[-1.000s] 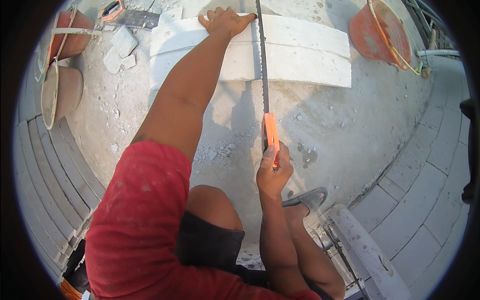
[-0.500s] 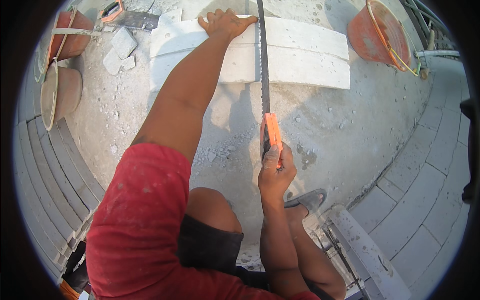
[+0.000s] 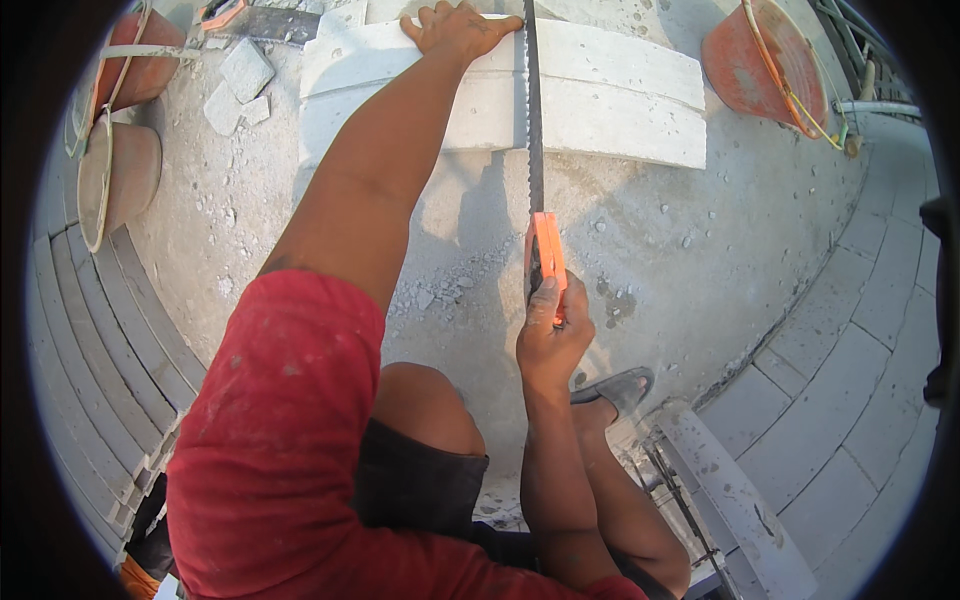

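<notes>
A hand saw (image 3: 546, 245) with an orange-and-black handle and a long toothed blade lies across a pair of long white blocks (image 3: 620, 90) set side by side on the ground. My right hand (image 3: 555, 340) is closed round the saw's handle, low in front of the blocks. At the far edge of the blocks, my left hand (image 3: 455, 32) presses down with its fingers spread. Its thumb reaches to the blade's left side. The blade's far end runs out of the picture. How deep the teeth sit in the blocks, I cannot tell.
Orange buckets stand at the left (image 3: 135, 175) and far right (image 3: 765, 70). Broken white pieces (image 3: 245, 75) lie beside another saw (image 3: 265, 25) at the far left. Crumbs (image 3: 430, 290) litter the concrete floor. Stacked grey slabs (image 3: 110, 330) are on my left, paving (image 3: 810, 400) on my right.
The whole view has shifted slightly, so the blocks and saw appear a little higher and further right. Both hands keep their places, and the saw has hardly moved against the blocks.
</notes>
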A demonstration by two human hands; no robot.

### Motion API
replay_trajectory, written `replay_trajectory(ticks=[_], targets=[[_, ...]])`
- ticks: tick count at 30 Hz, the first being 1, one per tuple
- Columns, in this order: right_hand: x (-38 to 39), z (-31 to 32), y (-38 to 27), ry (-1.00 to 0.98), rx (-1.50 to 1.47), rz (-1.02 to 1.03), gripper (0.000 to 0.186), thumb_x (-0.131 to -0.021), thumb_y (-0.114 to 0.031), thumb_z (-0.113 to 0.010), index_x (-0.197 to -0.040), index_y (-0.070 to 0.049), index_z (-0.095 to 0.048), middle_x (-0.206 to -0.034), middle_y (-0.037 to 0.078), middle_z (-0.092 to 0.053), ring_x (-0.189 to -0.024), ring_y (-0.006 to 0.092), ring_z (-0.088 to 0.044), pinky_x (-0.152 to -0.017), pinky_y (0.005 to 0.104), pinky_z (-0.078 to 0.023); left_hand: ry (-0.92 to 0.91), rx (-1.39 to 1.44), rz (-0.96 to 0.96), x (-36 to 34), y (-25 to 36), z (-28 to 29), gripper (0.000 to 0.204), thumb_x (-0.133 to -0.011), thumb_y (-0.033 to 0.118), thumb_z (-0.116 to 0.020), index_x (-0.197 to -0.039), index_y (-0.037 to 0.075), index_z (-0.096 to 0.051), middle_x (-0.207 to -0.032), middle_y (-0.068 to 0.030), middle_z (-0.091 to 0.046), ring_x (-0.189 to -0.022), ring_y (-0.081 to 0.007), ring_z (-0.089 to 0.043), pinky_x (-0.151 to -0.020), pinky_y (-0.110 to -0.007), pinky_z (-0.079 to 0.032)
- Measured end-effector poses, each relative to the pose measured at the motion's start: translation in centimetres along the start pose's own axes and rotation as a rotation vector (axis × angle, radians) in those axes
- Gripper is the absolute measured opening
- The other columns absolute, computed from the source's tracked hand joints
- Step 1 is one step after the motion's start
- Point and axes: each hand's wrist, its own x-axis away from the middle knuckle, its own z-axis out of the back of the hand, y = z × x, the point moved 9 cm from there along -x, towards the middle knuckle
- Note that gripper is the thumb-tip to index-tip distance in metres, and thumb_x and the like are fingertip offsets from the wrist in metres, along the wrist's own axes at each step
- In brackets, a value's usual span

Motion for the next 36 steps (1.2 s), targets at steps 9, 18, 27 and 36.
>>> replay_trajectory(ticks=[9, 18, 27, 36], targets=[[1.3, 0.0, 1.2, -0.001, 0.020, 0.011, 0.027, -0.097, -0.021, -0.053, -0.109, 0.002, -0.061, -0.067, 0.009, -0.059, -0.057, 0.0148, -0.057, -0.055, 0.0289, -0.045, 0.003, 0.009, 0.009, -0.2, -0.2, 0.0, 0.087, -0.073, 0.081, -0.053, -0.134, 0.019, -0.059, -0.139, -0.0152, -0.052, -0.139, -0.0356, -0.036, -0.110, -0.062, -0.010], [2.6, 0.1, 2.7, -0.030, 0.007, -0.054, 0.031, -0.100, -0.026, -0.049, -0.111, 0.002, -0.061, -0.075, 0.008, -0.060, -0.064, 0.0129, -0.055, -0.060, 0.0280, -0.044, -0.051, 0.006, 0.016, 0.1, 0.0, 0.5, 0.086, -0.074, 0.080, -0.052, -0.134, 0.019, -0.058, -0.138, -0.0156, -0.053, -0.138, -0.0369, -0.036, -0.110, -0.061, -0.011], [5.9, 1.5, 4.6, -0.055, 0.053, -0.175, 0.038, -0.100, -0.032, -0.049, -0.112, 0.002, -0.060, -0.075, 0.007, -0.060, -0.063, 0.0117, -0.054, -0.060, 0.0273, -0.045, -0.001, -0.002, -0.001, -0.1, -0.2, -0.1, 0.089, -0.074, 0.081, -0.051, -0.135, 0.017, -0.057, -0.142, -0.0165, -0.049, -0.140, -0.0362, -0.033, -0.111, -0.060, -0.007], [8.0, 1.6, 7.0, -0.024, 0.054, -0.131, 0.043, -0.100, -0.037, -0.048, -0.110, 0.003, -0.060, -0.070, 0.004, -0.058, -0.061, 0.0095, -0.053, -0.059, 0.0256, -0.044, -0.013, 0.016, -0.001, 0.3, 0.0, 0.1, 0.088, -0.074, 0.081, -0.051, -0.135, 0.018, -0.058, -0.141, -0.0169, -0.050, -0.140, -0.0361, -0.034, -0.112, -0.060, -0.008]])
